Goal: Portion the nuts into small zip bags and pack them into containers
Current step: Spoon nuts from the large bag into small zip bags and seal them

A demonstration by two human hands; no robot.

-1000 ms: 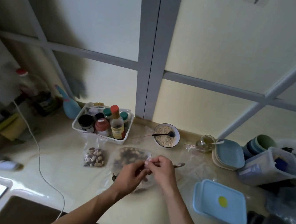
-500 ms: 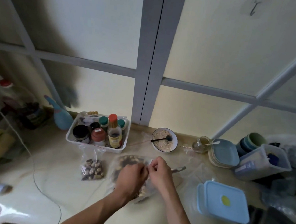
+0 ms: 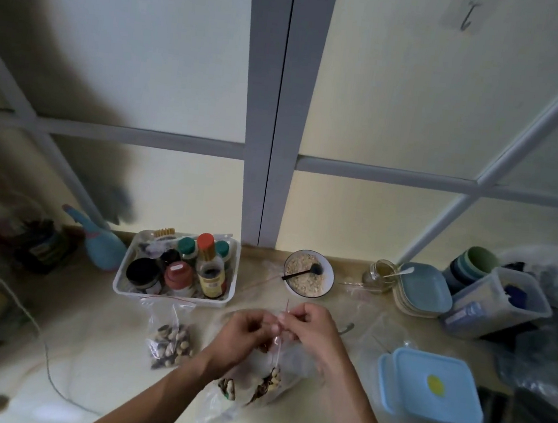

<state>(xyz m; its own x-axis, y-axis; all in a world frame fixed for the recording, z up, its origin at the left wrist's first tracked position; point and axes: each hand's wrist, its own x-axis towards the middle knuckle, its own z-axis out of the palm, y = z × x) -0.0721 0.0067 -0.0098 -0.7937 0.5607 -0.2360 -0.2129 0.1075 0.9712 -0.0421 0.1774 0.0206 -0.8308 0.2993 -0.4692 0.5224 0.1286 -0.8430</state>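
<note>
My left hand [image 3: 245,337] and my right hand [image 3: 310,328] meet above the counter, and both pinch the top edge of a small clear zip bag [image 3: 272,379] with nuts in it. The bag hangs down between my wrists, over a larger clear bag of nuts [image 3: 236,403] that lies on the counter. To the left lies a filled small zip bag of nuts [image 3: 173,339]. A light blue lidded container [image 3: 431,387] sits at the right.
A white basket of jars and bottles [image 3: 223,300] stands behind the bags. Beside it are a bowl of crumbs with a black spoon [image 3: 308,278], a glass jar [image 3: 377,276], stacked blue plates [image 3: 422,295] and a clear tub [image 3: 498,308]. A white cable [image 3: 41,334] crosses the left counter.
The view has tilted up and shifted. My hands have lifted the small bag's top edge higher, so the bag now hangs below them.
</note>
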